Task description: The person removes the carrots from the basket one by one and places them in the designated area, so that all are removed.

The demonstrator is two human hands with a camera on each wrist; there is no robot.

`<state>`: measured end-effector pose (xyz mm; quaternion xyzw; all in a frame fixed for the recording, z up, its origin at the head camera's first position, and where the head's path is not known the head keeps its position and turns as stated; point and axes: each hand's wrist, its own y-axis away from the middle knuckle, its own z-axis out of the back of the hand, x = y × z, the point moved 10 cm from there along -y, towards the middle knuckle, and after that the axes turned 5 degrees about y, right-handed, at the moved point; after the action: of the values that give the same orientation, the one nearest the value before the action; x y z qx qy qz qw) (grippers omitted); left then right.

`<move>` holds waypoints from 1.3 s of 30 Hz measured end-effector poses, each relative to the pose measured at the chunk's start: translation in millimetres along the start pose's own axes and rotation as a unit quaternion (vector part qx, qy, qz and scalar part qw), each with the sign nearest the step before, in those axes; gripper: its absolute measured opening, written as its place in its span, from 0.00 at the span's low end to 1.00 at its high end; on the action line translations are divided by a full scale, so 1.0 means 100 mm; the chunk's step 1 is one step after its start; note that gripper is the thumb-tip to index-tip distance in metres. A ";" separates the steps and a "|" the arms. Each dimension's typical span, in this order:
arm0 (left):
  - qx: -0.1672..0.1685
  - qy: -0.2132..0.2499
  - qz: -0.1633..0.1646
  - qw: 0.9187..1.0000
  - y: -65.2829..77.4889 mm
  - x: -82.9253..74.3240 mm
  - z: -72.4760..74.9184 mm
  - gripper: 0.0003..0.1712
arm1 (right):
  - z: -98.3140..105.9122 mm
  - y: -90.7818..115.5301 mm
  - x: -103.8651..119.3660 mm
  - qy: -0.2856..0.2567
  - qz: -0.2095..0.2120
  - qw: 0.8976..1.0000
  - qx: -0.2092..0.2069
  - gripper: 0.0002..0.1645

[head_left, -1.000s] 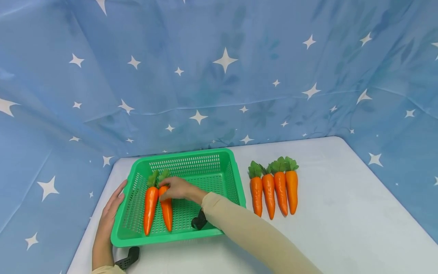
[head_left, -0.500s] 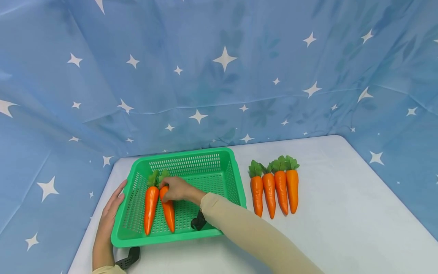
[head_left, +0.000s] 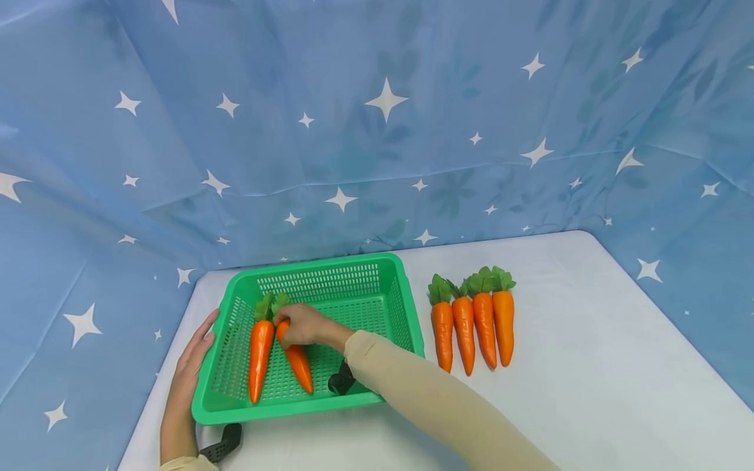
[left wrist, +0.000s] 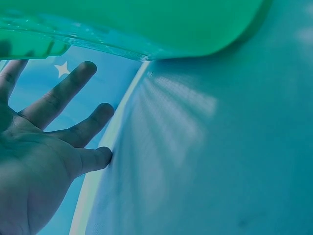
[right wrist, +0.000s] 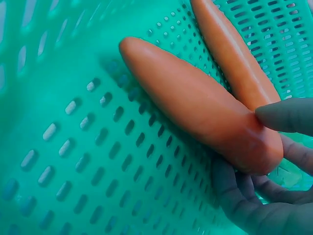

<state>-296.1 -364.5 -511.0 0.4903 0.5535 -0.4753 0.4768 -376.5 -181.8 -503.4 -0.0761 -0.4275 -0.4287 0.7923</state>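
Observation:
In the head view, a green plastic basket stands at the left of the white table, with two orange carrots with leafy green tops in it. My right hand reaches inside and holds one carrot near its top, thumb on one side and fingers curled under the other. That carrot lies slanted, its tip toward the near right. The other carrot lies to its left, almost straight. My left hand rests against the basket's left side; the left wrist view shows its fingers extended and spread.
Several carrots lie side by side on the white table, right of the basket. A blue curtain with white stars hangs behind and around the table. Black wrist devices show by both hands.
The held carrot's tip has swung to the right, so it now lies more slanted, away from the other carrot. The left hand and the basket have stayed in place.

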 end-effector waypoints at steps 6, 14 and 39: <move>-0.002 0.000 0.002 1.000 0.00 0.00 0.01 0.30 | 0.04 -0.01 -0.01 -0.028 -0.014 0.999 -0.009 0.31; -0.002 0.000 0.007 1.000 0.00 0.02 0.02 0.30 | 0.10 -0.02 -0.06 -0.105 -0.015 0.994 -0.013 0.31; -0.002 0.003 0.033 0.999 -0.01 0.06 0.01 0.32 | 0.27 0.13 0.17 -0.212 0.012 0.977 -0.023 0.32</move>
<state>-297.5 -365.4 -517.5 0.5091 0.5395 -0.4560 0.4917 -379.1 -170.7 -470.5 -0.1883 -0.5747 -0.4029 0.6869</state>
